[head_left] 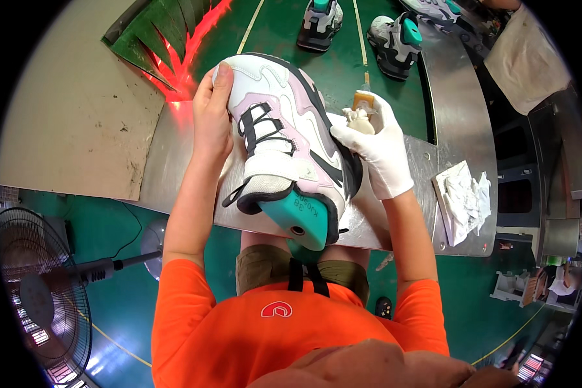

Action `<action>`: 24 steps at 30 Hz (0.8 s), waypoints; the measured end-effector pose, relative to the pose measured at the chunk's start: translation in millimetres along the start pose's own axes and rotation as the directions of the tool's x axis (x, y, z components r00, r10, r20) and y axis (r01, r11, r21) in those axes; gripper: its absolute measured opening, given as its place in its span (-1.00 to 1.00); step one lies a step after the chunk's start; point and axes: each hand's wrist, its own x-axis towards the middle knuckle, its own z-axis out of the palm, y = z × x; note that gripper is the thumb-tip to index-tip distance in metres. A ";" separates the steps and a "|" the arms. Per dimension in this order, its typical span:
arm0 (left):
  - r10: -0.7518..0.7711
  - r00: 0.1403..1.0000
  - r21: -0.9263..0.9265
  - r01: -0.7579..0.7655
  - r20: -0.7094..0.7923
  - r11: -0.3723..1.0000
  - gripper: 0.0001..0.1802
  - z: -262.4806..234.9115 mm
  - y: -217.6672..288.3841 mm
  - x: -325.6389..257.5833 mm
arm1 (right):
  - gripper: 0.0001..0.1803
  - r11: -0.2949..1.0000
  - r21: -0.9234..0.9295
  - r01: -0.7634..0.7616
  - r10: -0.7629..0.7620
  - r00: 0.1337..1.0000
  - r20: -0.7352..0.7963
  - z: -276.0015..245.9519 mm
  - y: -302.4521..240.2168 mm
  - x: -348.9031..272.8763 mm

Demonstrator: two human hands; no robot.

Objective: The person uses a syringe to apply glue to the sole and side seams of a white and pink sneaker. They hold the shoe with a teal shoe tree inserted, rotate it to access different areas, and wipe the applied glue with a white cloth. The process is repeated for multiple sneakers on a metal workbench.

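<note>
A white, pink and black sneaker (284,129) with black laces hangs above the metal table edge, its toe pointing away from me. A green shoe last (301,216) fills it and sticks out at the ankle. My bare left hand (213,113) is closed around the toe from the left, thumb on top. My right hand (378,145), in a white glove, is closed on a small tan block with a whitish, crumbly lump (361,116); its exact kind I cannot make out. The gloved thumb meets the sneaker's right side near the sole.
More sneakers on green lasts (396,45) stand on the green conveyor belt (281,32) ahead. Green flaps (155,45) hang at the far left beside a red glow. Folded white cloths (460,200) lie on the metal table at right. A floor fan (42,297) stands at lower left.
</note>
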 end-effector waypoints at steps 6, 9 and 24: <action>-0.004 1.000 -0.030 0.004 0.007 1.000 -0.59 2.3 -9.8 4.7 | -0.21 0.999 -0.027 0.034 -0.034 0.999 0.000 -9.6 5.8 4.6; 0.023 1.000 -0.011 -0.023 -0.014 1.000 -0.61 -4.0 -10.5 7.3 | -0.23 0.997 0.071 0.009 -0.008 1.000 -0.012 -12.5 6.2 5.5; 0.385 0.916 0.567 -0.375 0.107 0.734 -0.50 36.8 44.2 80.6 | 0.00 0.473 -0.856 0.209 -0.639 0.750 -0.171 -161.8 80.2 -92.8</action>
